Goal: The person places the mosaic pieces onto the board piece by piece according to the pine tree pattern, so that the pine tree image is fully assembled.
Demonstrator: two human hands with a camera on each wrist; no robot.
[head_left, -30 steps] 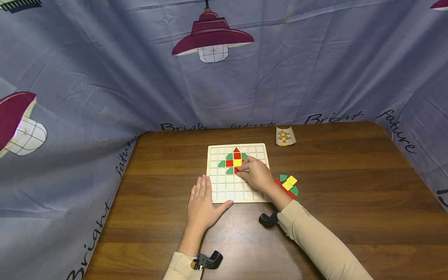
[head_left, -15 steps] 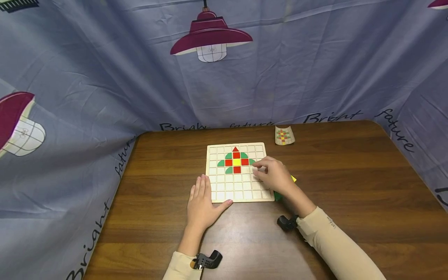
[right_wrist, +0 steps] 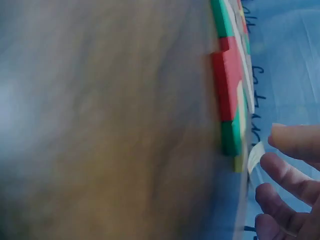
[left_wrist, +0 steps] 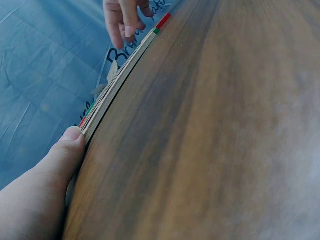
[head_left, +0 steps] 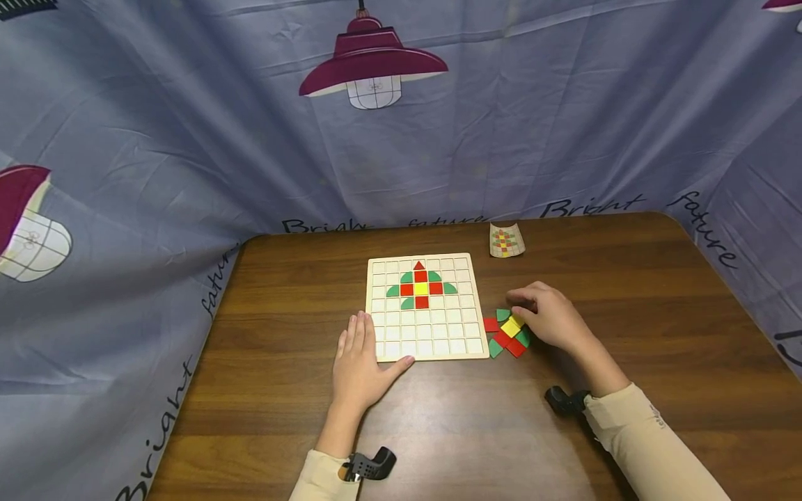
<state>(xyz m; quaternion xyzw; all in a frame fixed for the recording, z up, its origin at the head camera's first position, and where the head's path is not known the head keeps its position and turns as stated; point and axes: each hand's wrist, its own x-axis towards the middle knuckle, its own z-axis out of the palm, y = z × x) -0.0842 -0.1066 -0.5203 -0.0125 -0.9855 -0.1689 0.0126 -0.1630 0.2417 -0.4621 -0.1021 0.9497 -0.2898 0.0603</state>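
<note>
Left hand (head_left: 360,376) spread, fingers straight along the left edge of the board (head_left: 432,334), thumb at its near edge. Right hand (head_left: 551,316) by the far right of the loose pieces (head_left: 502,339), fingers slightly bent and apart; I see nothing in it, can't tell if it touches. Pieces red, yellow and green, heaped right beside the board. On the board: red triangle (head_left: 419,266), red squares (head_left: 421,303) around a yellow square (head_left: 421,289), green pieces (head_left: 407,303) either side. Picture card (head_left: 506,240) at the table's (head_left: 282,334) far edge.

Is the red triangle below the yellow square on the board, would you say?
No, in the head view the red triangle sits above the yellow square, a red square between them.
</note>
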